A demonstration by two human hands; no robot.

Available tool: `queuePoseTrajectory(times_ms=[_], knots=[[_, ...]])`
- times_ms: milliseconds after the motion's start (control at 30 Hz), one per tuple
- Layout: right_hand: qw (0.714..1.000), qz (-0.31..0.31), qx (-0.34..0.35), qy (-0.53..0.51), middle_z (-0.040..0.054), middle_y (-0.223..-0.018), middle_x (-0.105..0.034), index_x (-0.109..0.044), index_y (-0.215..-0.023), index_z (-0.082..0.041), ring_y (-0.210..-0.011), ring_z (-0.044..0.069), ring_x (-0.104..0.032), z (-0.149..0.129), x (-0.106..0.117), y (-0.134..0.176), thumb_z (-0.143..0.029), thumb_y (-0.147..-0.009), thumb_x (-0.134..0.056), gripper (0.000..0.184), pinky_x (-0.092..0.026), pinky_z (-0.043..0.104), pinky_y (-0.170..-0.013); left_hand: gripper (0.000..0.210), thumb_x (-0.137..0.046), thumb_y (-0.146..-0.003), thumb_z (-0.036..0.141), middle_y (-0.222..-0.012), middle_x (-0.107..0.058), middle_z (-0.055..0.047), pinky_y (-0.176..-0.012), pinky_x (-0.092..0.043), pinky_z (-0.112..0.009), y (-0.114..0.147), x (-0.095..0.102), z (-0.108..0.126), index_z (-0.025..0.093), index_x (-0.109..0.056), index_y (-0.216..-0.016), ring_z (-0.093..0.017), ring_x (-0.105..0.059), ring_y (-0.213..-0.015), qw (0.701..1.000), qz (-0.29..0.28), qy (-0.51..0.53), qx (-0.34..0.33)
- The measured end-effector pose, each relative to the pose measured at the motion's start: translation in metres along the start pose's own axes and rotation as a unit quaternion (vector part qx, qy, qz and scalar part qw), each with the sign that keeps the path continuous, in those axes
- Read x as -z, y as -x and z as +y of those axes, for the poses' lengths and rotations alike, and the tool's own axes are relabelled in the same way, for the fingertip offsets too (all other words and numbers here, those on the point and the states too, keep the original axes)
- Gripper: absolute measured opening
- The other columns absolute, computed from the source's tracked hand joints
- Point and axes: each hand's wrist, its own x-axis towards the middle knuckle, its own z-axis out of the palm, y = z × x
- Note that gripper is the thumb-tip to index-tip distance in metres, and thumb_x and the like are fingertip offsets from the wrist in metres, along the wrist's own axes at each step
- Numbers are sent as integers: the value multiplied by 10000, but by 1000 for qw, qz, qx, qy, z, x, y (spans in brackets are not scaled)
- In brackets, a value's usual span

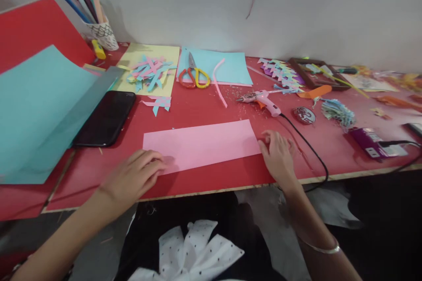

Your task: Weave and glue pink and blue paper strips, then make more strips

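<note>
A pink paper strip (202, 145) lies flat on the red table in front of me. My left hand (145, 170) rests at its lower left corner, fingers loosely bent and lying over the edge. At the strip's right end is my right hand (278, 153), thumb and fingers apart beside the short edge, with nothing held. Beyond the strip are scissors (195, 74) with red and yellow handles and a narrow curled pink strip (217, 81). A pink glue gun (263, 100) lies past my right hand, its black cord running toward the table's front edge.
Large blue paper (42, 118) and a black phone (105, 118) lie at the left. Paper scraps (152, 72) sit on yellow paper. A pen cup (104, 35) stands by the wall. At right are a round tin (303, 115), a yarn tassel (339, 112) and a purple power socket (369, 142).
</note>
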Motion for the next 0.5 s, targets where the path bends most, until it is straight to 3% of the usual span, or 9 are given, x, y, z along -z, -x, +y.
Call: queuePoseTrajectory(times_ms=[100, 167, 233, 300, 400, 500], knots=[[998, 55, -13, 3, 132, -882, -600, -521, -974, -138, -856, 254, -505, -15, 3, 0, -165, -839, -291, 268, -333, 437, -836, 297, -293, -849, 146, -817, -615, -37, -692, -451, -302, -12, 4, 13, 192, -564, -737, -167, -565, -774, 998, -15, -61, -18], [996, 54, 43, -49, 137, -894, -597, -528, -956, -139, -863, 241, -499, -34, 5, 2, -129, -843, -257, 294, -361, 393, -803, 263, -320, -856, 158, -826, -627, -50, -637, -448, -305, -21, 7, 22, 179, -582, -863, -180, -576, -741, 994, -1, -107, -30], [978, -6, 165, -126, 114, -953, -602, -531, -977, -157, -925, 217, -497, -60, 5, 5, -136, -846, -305, 262, -365, 349, -825, 251, -354, -861, 166, -856, -636, -57, -615, -442, -298, -30, 8, 28, 176, -571, -987, -184, -587, -749, 989, 7, -140, -41], [949, -95, 259, -154, 85, -957, -606, -550, -967, -171, -927, 204, -500, -88, 3, 8, -169, -839, -383, 210, -368, 320, -809, 259, -362, -853, 115, -842, -642, -48, -601, -437, -284, -35, 8, 33, 176, -579, -979, -176, -593, -735, 985, 13, -161, -68], [939, -166, 279, -116, 68, -860, -604, -577, -855, -170, -831, 204, -499, -119, -1, 8, -188, -824, -433, 149, -359, 319, -722, 291, -348, -820, 18, -777, -642, -37, -609, -438, -277, -38, 7, 37, 163, -598, -856, -169, -594, -714, 977, 21, -179, -110], [939, -188, 267, -105, 59, -803, -595, -572, -806, -159, -774, 192, -492, -131, -5, 5, -177, -793, -458, 117, -327, 302, -663, 253, -375, -815, 16, -759, -636, -40, -596, -437, -274, -36, 5, 38, 150, -589, -809, -171, -593, -703, 979, 22, -175, -97]])
